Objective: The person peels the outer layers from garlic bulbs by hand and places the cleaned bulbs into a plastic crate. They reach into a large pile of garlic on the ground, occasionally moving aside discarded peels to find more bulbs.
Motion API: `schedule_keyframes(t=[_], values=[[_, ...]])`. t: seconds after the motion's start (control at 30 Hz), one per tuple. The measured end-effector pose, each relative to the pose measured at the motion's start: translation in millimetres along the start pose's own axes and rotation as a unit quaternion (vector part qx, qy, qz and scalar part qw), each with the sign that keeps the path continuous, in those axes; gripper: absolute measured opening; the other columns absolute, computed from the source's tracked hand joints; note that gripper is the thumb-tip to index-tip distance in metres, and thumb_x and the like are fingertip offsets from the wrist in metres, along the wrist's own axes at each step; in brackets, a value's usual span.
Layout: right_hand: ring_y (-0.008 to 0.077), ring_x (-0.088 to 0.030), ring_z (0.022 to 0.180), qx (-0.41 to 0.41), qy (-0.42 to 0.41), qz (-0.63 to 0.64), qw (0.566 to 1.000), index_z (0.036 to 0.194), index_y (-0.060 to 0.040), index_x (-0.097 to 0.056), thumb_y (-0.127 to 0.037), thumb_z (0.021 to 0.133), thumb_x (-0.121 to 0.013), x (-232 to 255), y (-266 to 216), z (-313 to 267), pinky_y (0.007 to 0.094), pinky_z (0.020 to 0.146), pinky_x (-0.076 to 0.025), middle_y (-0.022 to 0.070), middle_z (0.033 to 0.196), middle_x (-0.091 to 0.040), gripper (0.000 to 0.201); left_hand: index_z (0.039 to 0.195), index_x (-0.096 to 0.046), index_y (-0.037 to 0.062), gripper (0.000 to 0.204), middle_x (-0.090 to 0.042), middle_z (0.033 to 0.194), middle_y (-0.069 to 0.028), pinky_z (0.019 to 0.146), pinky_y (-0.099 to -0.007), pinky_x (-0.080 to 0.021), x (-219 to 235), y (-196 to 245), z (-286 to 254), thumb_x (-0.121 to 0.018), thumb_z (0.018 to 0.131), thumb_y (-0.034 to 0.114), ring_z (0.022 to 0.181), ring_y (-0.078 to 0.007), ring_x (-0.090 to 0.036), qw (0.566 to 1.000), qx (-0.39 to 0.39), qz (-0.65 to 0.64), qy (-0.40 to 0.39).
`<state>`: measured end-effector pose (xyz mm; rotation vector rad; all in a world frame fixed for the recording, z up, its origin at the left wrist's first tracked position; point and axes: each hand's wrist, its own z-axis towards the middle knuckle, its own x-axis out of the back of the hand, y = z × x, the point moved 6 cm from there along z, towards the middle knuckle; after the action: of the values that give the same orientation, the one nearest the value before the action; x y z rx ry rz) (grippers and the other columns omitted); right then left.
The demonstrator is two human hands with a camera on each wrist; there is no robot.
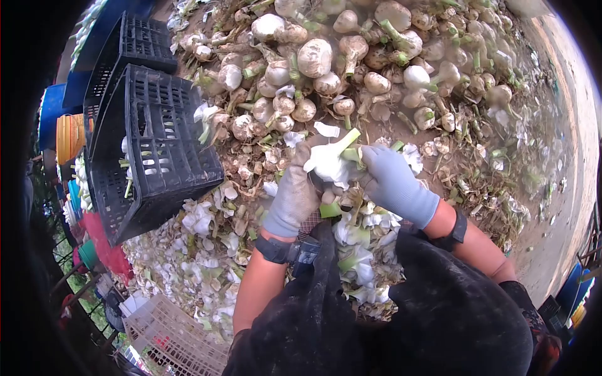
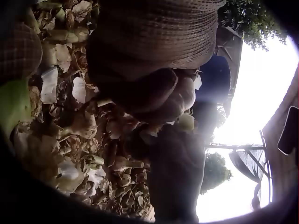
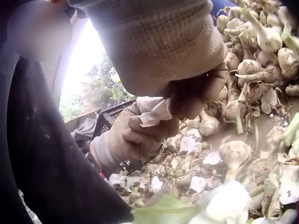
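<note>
Between the two gloved hands is a white garlic bulb (image 1: 329, 164), with a short green stalk (image 1: 348, 141) pointing up and to the right. My left hand (image 1: 292, 195), in a soiled light glove, grips the bulb from its left side. On the right, my right hand (image 1: 396, 185) in a grey-blue glove pinches at the base of the stalk, where green and white skin spreads. A loose papery skin (image 3: 154, 111) shows between both hands in the right wrist view. In the left wrist view the left glove (image 2: 154, 37) hides most of the bulb.
A heap of soil-marked garlic bulbs (image 1: 315, 57) lies ahead. Black plastic crates (image 1: 164, 135) stand on the left, and a pale crate (image 1: 175, 335) lies lower left. Peeled skins and trimmings (image 1: 194, 250) cover the ground around the knees. Bare ground (image 1: 558, 156) runs along the right.
</note>
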<state>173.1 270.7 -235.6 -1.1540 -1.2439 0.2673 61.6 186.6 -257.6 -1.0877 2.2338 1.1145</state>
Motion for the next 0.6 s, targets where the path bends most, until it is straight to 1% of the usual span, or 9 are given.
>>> schedule_keyframes(t=[0.07, 0.13, 0.17, 0.3, 0.37, 0.43, 0.47, 0.5, 0.6], values=[[0.0336, -0.065, 0.078, -0.028, 0.049, 0.146, 0.988, 0.106, 0.0014, -0.057, -0.017, 0.082, -0.066, 3, 3, 0, 0.0424, 0.074, -0.05, 0.018, 0.082, -0.065, 0.032, 0.134, -0.04, 0.0055, 0.068, -0.057, 0.105, -0.0038, 0.058, -0.0202, -0.048, 5, 2, -2, -0.066, 0.085, 0.046, 0.078, -0.0091, -0.058, 0.993, -0.063, 0.096, 0.014], [0.0235, -0.067, 0.079, -0.222, -0.069, 0.391, 0.891, 0.107, 0.0033, -0.06, -0.017, 0.082, -0.067, -9, 13, 1, 0.0354, 0.073, -0.051, 0.0179, 0.086, -0.068, 0.033, 0.139, -0.034, 0.0029, 0.083, -0.05, 0.115, -0.004, 0.074, -0.0228, -0.05, -3, 11, -5, -0.078, 0.077, 0.034, 0.092, -0.0109, -0.055, 0.921, -0.163, 0.352, 0.021], [0.0235, -0.067, 0.079, -0.222, -0.068, 0.393, 0.89, 0.107, 0.0033, -0.06, -0.017, 0.082, -0.067, -11, 16, 2, 0.0354, 0.073, -0.051, 0.0179, 0.086, -0.068, 0.033, 0.139, -0.034, 0.0029, 0.083, -0.05, 0.115, -0.004, 0.074, -0.0228, -0.05, -3, 8, -7, -0.078, 0.077, 0.034, 0.092, -0.0109, -0.055, 0.921, -0.161, 0.354, 0.022], [0.0131, -0.063, 0.074, -0.179, -0.104, 0.347, 0.915, 0.098, 0.0054, -0.064, -0.017, 0.082, -0.066, -17, 13, 5, 0.0313, 0.068, -0.05, 0.0164, 0.08, -0.067, 0.028, 0.137, -0.034, -0.0007, 0.076, -0.056, 0.109, -0.0062, 0.079, -0.0242, -0.05, 4, 5, -20, -0.076, 0.081, 0.029, 0.096, -0.0137, -0.057, 0.954, -0.035, 0.279, 0.099], [0.0122, -0.06, 0.069, -0.218, -0.161, 0.309, 0.912, 0.097, 0.0051, -0.064, -0.018, 0.081, -0.067, -25, 20, 1, 0.0318, 0.063, -0.049, 0.0137, 0.077, -0.066, 0.028, 0.135, -0.039, -0.001, 0.062, -0.059, 0.108, -0.0074, 0.078, -0.0252, -0.05, 2, -1, -18, -0.067, 0.088, 0.03, 0.094, -0.012, -0.058, 0.998, 0.026, -0.024, 0.049], [0.0111, -0.059, 0.066, -0.193, -0.163, 0.333, 0.908, 0.094, 0.0044, -0.065, -0.018, 0.082, -0.066, -22, 18, -4, 0.0316, 0.058, -0.048, 0.0098, 0.074, -0.065, 0.026, 0.129, -0.046, -0.0018, 0.053, -0.061, 0.112, -0.0098, 0.08, -0.0276, -0.05, 17, -2, -10, -0.057, 0.094, 0.036, 0.093, -0.0139, -0.059, 0.998, 0.03, 0.016, 0.048], [0.0104, -0.058, 0.066, -0.214, -0.164, 0.361, 0.893, 0.092, 0.0042, -0.065, -0.019, 0.083, -0.065, -21, 16, -10, 0.0307, 0.058, -0.047, 0.0083, 0.073, -0.064, 0.025, 0.126, -0.05, -0.0024, 0.053, -0.061, 0.111, -0.0101, 0.081, -0.0282, -0.05, 38, 7, 1, -0.057, 0.093, 0.038, 0.093, -0.0146, -0.06, 0.968, -0.068, 0.223, 0.091], [0.0097, -0.057, 0.066, -0.234, -0.165, 0.387, 0.876, 0.091, 0.0041, -0.065, -0.019, 0.084, -0.065, -21, 15, -11, 0.0298, 0.058, -0.047, 0.0068, 0.071, -0.063, 0.024, 0.122, -0.053, -0.0029, 0.052, -0.062, 0.11, -0.0105, 0.082, -0.0287, -0.049, 44, 18, 5, -0.057, 0.093, 0.04, 0.092, -0.0153, -0.06, 0.884, -0.163, 0.418, 0.13], [0.0119, -0.058, 0.068, -0.184, -0.141, 0.353, 0.906, 0.094, 0.0027, -0.063, -0.02, 0.086, -0.065, -25, 7, -11, 0.0302, 0.062, -0.047, 0.0076, 0.072, -0.063, 0.024, 0.109, -0.059, -0.0038, 0.045, -0.063, 0.1, -0.0093, 0.078, -0.0276, -0.049, -3, 36, -15, -0.059, 0.091, 0.038, 0.087, -0.0147, -0.06, 0.807, -0.164, 0.555, 0.118]])
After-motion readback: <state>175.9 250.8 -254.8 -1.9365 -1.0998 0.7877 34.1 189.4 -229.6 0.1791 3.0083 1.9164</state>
